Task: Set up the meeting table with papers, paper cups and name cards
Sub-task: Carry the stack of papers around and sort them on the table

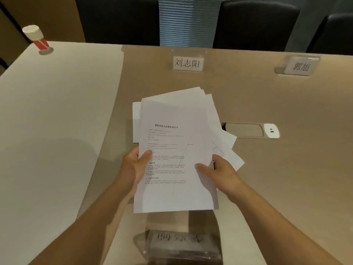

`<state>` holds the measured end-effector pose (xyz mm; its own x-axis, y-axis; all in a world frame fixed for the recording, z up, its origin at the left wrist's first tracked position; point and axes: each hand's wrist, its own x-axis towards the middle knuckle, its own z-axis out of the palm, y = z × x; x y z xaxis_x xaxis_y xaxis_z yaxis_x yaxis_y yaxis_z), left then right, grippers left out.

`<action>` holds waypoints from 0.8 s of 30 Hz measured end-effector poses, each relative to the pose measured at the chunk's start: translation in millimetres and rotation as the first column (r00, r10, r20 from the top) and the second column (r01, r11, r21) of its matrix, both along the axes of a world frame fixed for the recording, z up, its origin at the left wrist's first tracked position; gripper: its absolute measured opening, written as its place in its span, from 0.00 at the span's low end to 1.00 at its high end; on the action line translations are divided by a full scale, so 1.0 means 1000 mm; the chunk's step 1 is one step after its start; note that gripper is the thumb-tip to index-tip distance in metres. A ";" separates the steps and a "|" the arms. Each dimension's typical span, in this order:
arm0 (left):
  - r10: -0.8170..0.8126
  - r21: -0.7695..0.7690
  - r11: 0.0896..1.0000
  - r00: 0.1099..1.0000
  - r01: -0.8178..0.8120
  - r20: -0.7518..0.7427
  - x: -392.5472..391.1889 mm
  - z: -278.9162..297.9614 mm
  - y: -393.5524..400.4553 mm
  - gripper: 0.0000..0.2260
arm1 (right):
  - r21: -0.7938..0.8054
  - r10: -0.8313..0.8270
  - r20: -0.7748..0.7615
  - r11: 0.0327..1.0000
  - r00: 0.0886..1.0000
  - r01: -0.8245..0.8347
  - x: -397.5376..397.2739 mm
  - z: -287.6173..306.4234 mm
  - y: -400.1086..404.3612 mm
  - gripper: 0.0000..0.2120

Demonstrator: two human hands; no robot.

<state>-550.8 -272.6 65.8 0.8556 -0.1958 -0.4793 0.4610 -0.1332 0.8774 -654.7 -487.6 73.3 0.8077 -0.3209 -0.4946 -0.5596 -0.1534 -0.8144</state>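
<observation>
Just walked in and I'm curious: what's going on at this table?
A person is setting up a meeting table. Both hands hold a loose stack of papers above it: the left hand grips the left edge, the right hand pinches the right side. Two name cards stand on the far side and a third on the near edge. A paper cup stands at the far left corner.

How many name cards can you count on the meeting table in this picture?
3. One name card stands at the far edge, centre; a second at the far right; a third at the near edge, below the held papers, which may hide others.
</observation>
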 end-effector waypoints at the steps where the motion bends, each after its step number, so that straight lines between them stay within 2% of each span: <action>1: -0.015 -0.005 1.000 1.000 0.015 -0.027 0.003 -0.011 -0.002 0.08 | -0.086 0.008 -0.062 0.996 0.998 -0.014 0.005 -0.012 -0.007 0.13; 4: -0.033 -0.013 0.999 0.995 0.032 -0.098 0.007 -0.035 -0.004 0.11 | -0.434 0.063 -0.187 0.890 0.980 -0.140 0.017 -0.046 -0.031 0.23; 6: 0.017 0.053 0.999 0.990 -0.009 -0.141 0.009 -0.049 -0.009 0.10 | -0.544 0.129 -0.263 0.799 0.956 -0.257 0.026 -0.064 -0.050 0.29; 10: 0.065 0.124 0.992 0.969 -0.037 -0.237 0.013 -0.070 -0.018 0.09 | -0.618 0.230 -0.416 0.638 0.880 -0.460 0.051 -0.086 -0.086 0.41; 13: 0.080 0.160 0.986 0.974 -0.046 -0.212 0.011 -0.079 -0.028 0.08 | -0.574 0.273 -0.498 0.608 0.823 -0.549 0.061 -0.094 -0.106 0.48; 17: 0.100 0.188 0.980 0.979 -0.066 -0.180 0.009 -0.081 -0.043 0.07 | -0.608 0.263 -0.483 0.586 0.835 -0.536 0.055 -0.095 -0.104 0.40; 21: 0.114 0.222 0.971 0.989 -0.090 -0.098 0.010 -0.082 -0.050 0.07 | -0.696 0.268 -0.341 0.573 0.901 -0.434 0.046 -0.091 -0.077 0.18; 22: 0.115 0.237 0.967 0.991 -0.097 -0.067 0.009 -0.082 -0.053 0.07 | -0.702 0.261 -0.292 0.595 0.920 -0.391 0.046 -0.091 -0.073 0.15; 24: 0.119 0.304 0.946 0.993 -0.115 0.004 0.010 -0.084 -0.056 0.07 | -0.694 0.213 -0.204 0.657 0.956 -0.294 0.050 -0.091 -0.070 0.14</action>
